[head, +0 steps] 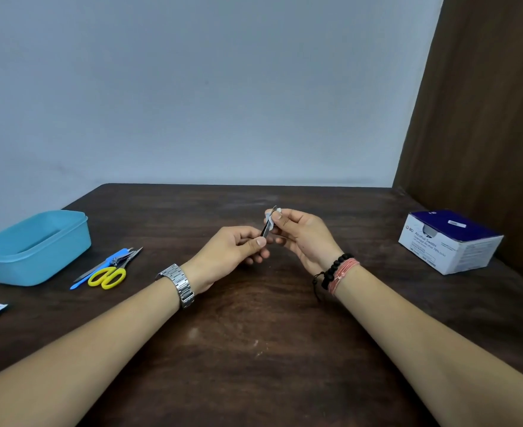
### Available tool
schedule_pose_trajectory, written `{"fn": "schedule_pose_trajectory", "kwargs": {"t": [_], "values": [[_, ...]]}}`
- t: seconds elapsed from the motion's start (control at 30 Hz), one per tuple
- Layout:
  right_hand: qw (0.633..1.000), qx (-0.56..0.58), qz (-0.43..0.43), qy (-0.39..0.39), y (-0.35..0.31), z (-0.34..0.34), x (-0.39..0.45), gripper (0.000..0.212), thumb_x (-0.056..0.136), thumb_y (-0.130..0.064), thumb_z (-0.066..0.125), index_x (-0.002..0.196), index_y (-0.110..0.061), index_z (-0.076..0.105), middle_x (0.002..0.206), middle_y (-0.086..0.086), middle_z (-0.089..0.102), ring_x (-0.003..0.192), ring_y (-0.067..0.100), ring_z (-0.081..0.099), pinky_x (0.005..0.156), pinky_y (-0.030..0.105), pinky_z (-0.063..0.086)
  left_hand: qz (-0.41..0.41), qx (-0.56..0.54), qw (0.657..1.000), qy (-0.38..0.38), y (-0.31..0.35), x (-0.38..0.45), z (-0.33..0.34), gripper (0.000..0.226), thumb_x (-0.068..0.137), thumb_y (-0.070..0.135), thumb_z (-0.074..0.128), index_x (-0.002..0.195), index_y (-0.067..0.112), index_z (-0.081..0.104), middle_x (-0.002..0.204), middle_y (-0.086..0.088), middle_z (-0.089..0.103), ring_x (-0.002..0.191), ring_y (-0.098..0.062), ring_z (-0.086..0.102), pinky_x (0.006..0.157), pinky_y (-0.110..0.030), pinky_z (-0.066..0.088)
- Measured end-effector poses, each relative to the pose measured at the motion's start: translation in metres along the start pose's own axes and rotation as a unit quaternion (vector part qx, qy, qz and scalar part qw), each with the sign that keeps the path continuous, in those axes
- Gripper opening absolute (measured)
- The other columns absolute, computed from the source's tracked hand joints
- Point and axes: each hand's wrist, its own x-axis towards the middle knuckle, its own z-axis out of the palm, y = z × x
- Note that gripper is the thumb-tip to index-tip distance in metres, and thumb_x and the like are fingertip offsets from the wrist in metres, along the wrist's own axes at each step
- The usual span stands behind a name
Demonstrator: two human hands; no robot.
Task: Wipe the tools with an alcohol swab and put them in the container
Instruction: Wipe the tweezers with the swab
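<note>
Wiping under way: left hand (238, 246) pinches a slim metal tool (268, 224); right hand (300, 234) folds swab (270, 220) round it. Container (38, 241) looks empty; other tools (109, 266) wait on the desk (254, 334) beside it.

Light blue plastic rectangular container (35, 246), yellow-handled metal scissors (107, 276), purple-and-white cardboard swab box (451, 241), dark brown wood-grain bench (254, 334).
</note>
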Motion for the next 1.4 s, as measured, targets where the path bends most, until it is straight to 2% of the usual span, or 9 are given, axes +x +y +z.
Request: {"fn": "schedule_pose_trajectory", "kwargs": {"t": [0.2,0.4,0.6,0.67,0.83,1.0,1.17,1.33,1.4], "values": [[1.0,0.004,-0.005,-0.013,0.0049,-0.002,0.0017,0.012,0.093,-0.016,0.062,0.095,-0.009,0.072,0.072,-0.001,0.067,0.067,0.012,0.059,0.064,0.02,0.049,0.003,0.012,1.0,-0.012,-0.0009,-0.0001,-0.0011,0.021,0.102,0.021,0.052,0.103,0.016,0.072,0.082,0.002,0.073,0.075,-0.006,0.065,0.071,-0.02,0.048],[0.999,-0.011,-0.023,-0.048,0.0052,-0.003,0.002,0.014,0.094,-0.013,0.06,0.101,-0.011,0.072,0.082,0.004,0.068,0.064,0.014,0.057,0.064,0.021,0.05,0.003,0.018,1.0,-0.013,-0.0003,-0.0002,0.0002,0.024,0.103,0.02,0.049,0.108,0.01,0.071,0.078,0.005,0.072,0.073,-0.005,0.063,0.069,-0.018,0.049],[0.998,-0.044,-0.029,-0.017,0.0063,0.0003,0.0039,0.019,0.1,-0.016,0.053,0.095,-0.017,0.071,0.086,-0.002,0.068,0.069,0.012,0.059,0.066,0.023,0.048,0.007,0.049,0.999,-0.022,0.0009,-0.0001,0.0017,0.023,0.103,0.024,0.049,0.102,0.018,0.072,0.077,0.004,0.072,0.071,-0.006,0.063,0.07,-0.021,0.047],[0.996,-0.076,-0.038,-0.013,0.0071,-0.0002,0.0042,0.021,0.101,-0.016,0.052,0.095,-0.02,0.072,0.087,-0.004,0.069,0.07,0.009,0.061,0.07,0.026,0.046,0.008,0.053,0.998,-0.017,0.0005,-0.0003,0.0027,0.024,0.103,0.023,0.049,0.102,0.016,0.072,0.076,0.004,0.072,0.07,-0.006,0.063,0.069,-0.021,0.048],[0.994,-0.102,-0.025,-0.043,0.009,0.0001,0.0014,0.017,0.099,-0.014,0.056,0.097,-0.013,0.072,0.079,0.0,0.069,0.064,0.012,0.057,0.065,0.022,0.05,0.004,0.053,0.999,-0.003,-0.0013,-0.0005,0.0029,0.027,0.104,0.022,0.047,0.104,0.01,0.071,0.075,0.005,0.071,0.069,-0.007,0.062,0.068,-0.019,0.048],[0.995,-0.088,-0.049,0.011,0.0005,-0.0012,0.0015,0.017,0.098,-0.016,0.056,0.096,-0.016,0.072,0.087,-0.002,0.07,0.075,0.009,0.06,0.063,0.019,0.046,0.006,0.061,0.998,-0.008,-0.0001,0.0,0.0059,0.024,0.104,0.023,0.048,0.098,0.016,0.07,0.071,0.007,0.068,0.068,-0.006,0.062,0.067,-0.018,0.047],[0.992,-0.119,-0.031,-0.042,0.0089,-0.0008,0.0035,0.016,0.097,-0.017,0.058,0.096,-0.015,0.074,0.081,-0.001,0.07,0.064,0.009,0.059,0.075,0.032,0.05,0.007,0.064,0.998,0.001,-0.001,-0.0005,0.0038,0.024,0.104,0.022,0.047,0.098,0.014,0.07,0.074,0.006,0.07,0.07,-0.008,0.063,0.068,-0.021,0.047],[0.992,-0.109,-0.057,0.008,0.0015,-0.0038,0.0044,0.016,0.098,-0.02,0.057,0.097,-0.02,0.073,0.092,-0.005,0.072,0.081,0.007,0.064,0.07,0.023,0.046,0.007,0.065,0.998,-0.006,-0.0004,0.0,0.0055,0.024,0.104,0.024,0.047,0.099,0.017,0.07,0.074,0.007,0.068,0.069,-0.007,0.063,0.066,-0.017,0.046],[0.993,-0.108,-0.051,0.002,0.0027,-0.0044,0.0044,0.017,0.098,-0.02,0.057,0.096,-0.021,0.073,0.091,-0.004,0.072,0.079,0.009,0.063,0.072,0.025,0.046,0.009,0.065,0.998,-0.003,-0.0006,-0.0004,0.0055,0.023,0.104,0.024,0.048,0.099,0.017,0.07,0.073,0.007,0.068,0.069,-0.007,0.063,0.066,-0.017,0.047]]}}
